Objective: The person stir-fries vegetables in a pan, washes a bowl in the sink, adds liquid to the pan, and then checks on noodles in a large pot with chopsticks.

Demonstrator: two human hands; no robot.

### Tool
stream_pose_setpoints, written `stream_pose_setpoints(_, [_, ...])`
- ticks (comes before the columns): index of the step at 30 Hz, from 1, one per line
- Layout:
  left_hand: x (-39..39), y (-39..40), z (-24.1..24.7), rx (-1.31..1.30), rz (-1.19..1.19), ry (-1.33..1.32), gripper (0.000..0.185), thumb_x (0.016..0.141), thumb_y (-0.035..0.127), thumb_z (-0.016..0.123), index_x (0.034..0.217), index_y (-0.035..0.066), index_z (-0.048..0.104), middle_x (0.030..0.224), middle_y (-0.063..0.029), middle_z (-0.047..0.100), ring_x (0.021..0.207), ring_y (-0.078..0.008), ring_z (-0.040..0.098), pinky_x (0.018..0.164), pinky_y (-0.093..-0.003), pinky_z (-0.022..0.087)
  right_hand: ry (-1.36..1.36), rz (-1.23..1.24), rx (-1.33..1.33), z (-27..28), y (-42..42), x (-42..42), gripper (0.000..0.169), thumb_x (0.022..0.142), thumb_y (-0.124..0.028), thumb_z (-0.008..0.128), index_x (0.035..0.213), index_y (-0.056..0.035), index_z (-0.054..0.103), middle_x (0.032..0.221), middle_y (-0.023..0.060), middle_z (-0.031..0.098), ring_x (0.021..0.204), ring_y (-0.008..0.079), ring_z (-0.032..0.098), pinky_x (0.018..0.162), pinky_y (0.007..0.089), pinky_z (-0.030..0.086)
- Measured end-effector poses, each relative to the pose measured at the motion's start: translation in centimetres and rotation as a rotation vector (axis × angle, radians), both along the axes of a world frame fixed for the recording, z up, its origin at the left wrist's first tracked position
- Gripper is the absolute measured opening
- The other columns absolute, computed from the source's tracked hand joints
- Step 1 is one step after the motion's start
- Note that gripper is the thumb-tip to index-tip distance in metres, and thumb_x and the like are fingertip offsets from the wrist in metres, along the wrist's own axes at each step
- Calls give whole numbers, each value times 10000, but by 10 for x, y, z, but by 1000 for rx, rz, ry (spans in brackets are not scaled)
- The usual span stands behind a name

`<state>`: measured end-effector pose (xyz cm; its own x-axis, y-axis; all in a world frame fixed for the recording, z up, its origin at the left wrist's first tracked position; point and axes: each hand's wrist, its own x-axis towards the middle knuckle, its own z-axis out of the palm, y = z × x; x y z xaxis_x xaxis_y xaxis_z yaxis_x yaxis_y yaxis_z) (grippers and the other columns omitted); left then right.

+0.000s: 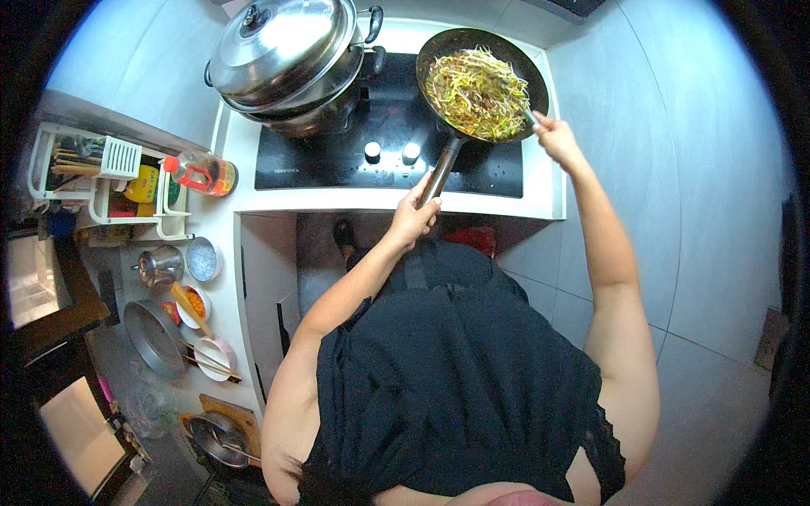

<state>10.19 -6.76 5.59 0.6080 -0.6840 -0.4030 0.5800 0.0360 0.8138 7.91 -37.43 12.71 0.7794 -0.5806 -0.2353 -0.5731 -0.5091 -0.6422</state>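
Around the dark handle (445, 166) of a black wok (536, 73) is my left hand (415, 215), its fingers wrapped over the grip. The wok sits on the right side of a black glass gas cooktop (304, 166). Bean sprouts (478, 92) with green and yellow parts fill much of it, among brownish strands that look like noodles. My right hand (557, 140), at the wok's right rim, grips the light-coloured handle of a cooking utensil (530, 116). The utensil's head is blurred or hidden in the food.
A large lidded steel steamer pot (285, 57) stands on the left burner. Along the left counter are a red-capped sauce bottle (201, 173), a white rack (126, 218), a steel kettle (161, 265), a grey round pan (136, 341), bowls (214, 358) and a steel basin (218, 436). Tiled wall bounds the right.
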Motion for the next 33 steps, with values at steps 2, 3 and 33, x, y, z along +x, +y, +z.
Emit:
stream_pose_setpoints(2, [1, -1, 0, 39, -7, 0, 605, 786, 81, 538, 1318, 158, 259, 660, 28, 450, 461, -36, 387, 356, -165, 297, 43, 152, -177, -3, 11, -8, 351, 822, -159, 478, 1172, -124, 484, 601, 45, 506, 557, 107, 460, 561, 279, 407])
stream_pose_setpoints(3, [1, 1, -1, 39, 4, 1, 606, 787, 82, 538, 1318, 156, 257, 660, 27, 451, 461, -37, 387, 355, -164, 298, 0, 243, -219, 5, 22, -19, 354, 818, -155, 478, 1169, -110, 480, 616, 86, 531, 586, 133, 491, 594, 295, 419])
stream_pose_setpoints(33, [0, -1, 0, 33, -3, -2, 604, 789, 99, 541, 1318, 149, 255, 676, 15, 473, 468, -42, 400, 367, -167, 316, 348, 244, -558, 59, 53, -39, 336, 776, -130, 471, 1105, -157, 538, 832, 186, 586, 792, 331, 564, 709, 407, 438])
